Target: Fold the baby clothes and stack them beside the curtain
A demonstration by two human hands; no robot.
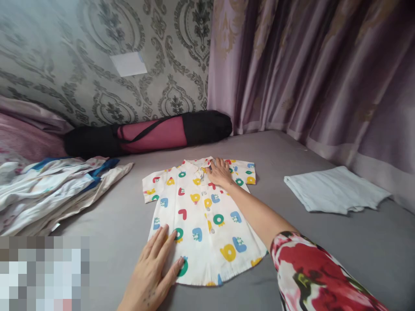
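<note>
A small white short-sleeved shirt (191, 220) with colourful letter prints lies spread out, front side up, its collar toward the wall. Its buttons run down the middle. My left hand (154, 263) rests on the lower left part near the hem, fingers stretched and thumb apart. Up by the collar, my right hand (220, 172) lies flat with its fingers spread on the fabric. Neither hand grips anything that I can see.
Several garments lie in a loose pile (48, 185) at the left. A folded pale cloth (333, 190) is on the right of the grey sheet (275, 151). A long black and maroon bag (152, 134) lies along the wall, beside purple curtains (275, 65).
</note>
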